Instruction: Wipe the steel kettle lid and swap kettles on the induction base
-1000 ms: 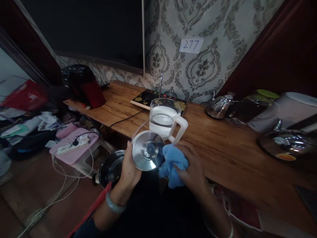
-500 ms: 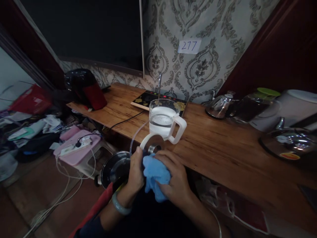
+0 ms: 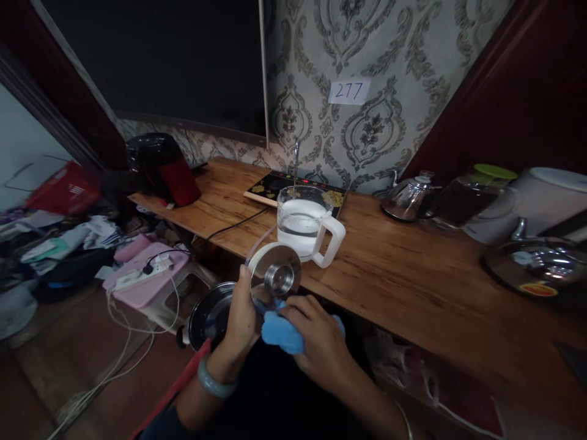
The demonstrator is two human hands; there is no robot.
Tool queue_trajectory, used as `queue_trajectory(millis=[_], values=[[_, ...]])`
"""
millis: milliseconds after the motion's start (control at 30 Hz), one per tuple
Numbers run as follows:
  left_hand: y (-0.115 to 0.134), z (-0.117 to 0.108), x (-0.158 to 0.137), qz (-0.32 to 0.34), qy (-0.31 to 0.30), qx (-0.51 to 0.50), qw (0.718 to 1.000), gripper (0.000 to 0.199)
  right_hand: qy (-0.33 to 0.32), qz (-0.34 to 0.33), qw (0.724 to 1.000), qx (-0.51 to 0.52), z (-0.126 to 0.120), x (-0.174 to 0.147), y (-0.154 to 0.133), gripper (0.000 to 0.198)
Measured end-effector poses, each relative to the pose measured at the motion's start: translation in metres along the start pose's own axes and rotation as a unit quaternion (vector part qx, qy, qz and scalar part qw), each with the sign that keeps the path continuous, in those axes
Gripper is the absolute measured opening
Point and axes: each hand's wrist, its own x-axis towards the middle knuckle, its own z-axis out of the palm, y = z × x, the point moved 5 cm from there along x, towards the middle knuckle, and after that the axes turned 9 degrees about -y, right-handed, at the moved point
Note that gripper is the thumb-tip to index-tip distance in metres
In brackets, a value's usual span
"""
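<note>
My left hand (image 3: 242, 315) is closed on the edge of a round lid (image 3: 260, 269) with a white rim. The lid's shiny metal side, with a raised ring at its centre, is tilted up towards me. A blue cloth (image 3: 282, 333) is bunched in my right hand (image 3: 318, 342), against the lid's lower edge. Just beyond the lid, a glass pot (image 3: 298, 229) with a white handle stands near the table's front edge, with clear liquid inside. My left fingers are mostly hidden behind the lid.
Behind the pot, a thin tap (image 3: 296, 156) rises by a black flowered hot plate (image 3: 266, 188). Metal kettles (image 3: 406, 198) and a green-lidded jug (image 3: 477, 195) line the table's right. A black pan (image 3: 211, 315) and a pink stool (image 3: 144, 278) with a power strip are lower left.
The lid has turned so that more of its metal face shows. My right hand and the cloth have moved down from its centre to its lower edge.
</note>
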Motion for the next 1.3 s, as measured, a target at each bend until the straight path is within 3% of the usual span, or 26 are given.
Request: queue_trajectory(millis=[67,133,267,367,467,600,733,833,933,1100,1300], values=[[0.008,0.009,0.003,0.013,-0.02,0.002,1.0,0.048,0.017,0.031,0.999,-0.003,-0.009,-0.004,0.018,0.043],[0.01,0.015,0.006,-0.002,-0.046,0.012,0.999,0.049,0.081,0.046,0.996,0.004,-0.025,-0.008,0.03,0.042],[-0.001,0.015,0.003,-0.077,-0.1,0.047,0.991,0.045,0.227,0.006,0.974,0.001,-0.061,-0.01,0.029,0.046],[-0.005,0.015,-0.004,-0.093,-0.142,0.072,0.983,0.04,0.199,-0.027,0.979,-0.034,-0.07,-0.001,0.018,0.049],[-0.002,0.018,-0.007,-0.092,-0.148,0.073,0.982,0.043,0.146,-0.014,0.989,-0.036,-0.066,0.006,0.021,0.054],[0.007,0.021,-0.002,-0.086,-0.118,0.039,0.988,0.047,0.119,0.019,0.993,0.007,-0.049,0.003,0.033,0.049],[0.019,0.011,0.008,-0.038,-0.009,-0.014,0.999,0.042,0.079,0.035,0.994,0.061,-0.03,-0.005,0.035,0.041],[0.03,0.003,0.012,-0.015,0.053,-0.061,0.997,0.036,0.076,0.018,0.992,0.098,-0.028,-0.012,0.034,0.04],[0.036,0.0,0.012,-0.03,0.072,-0.078,0.994,0.032,0.143,0.01,0.982,0.121,-0.042,-0.019,0.036,0.046],[0.051,0.0,0.012,0.03,0.048,-0.068,0.996,0.035,0.277,-0.013,0.954,0.116,-0.07,-0.023,0.036,0.037],[0.06,-0.025,0.013,0.011,0.11,-0.088,0.99,0.035,0.345,-0.009,0.932,0.106,-0.085,-0.02,0.041,0.031]])
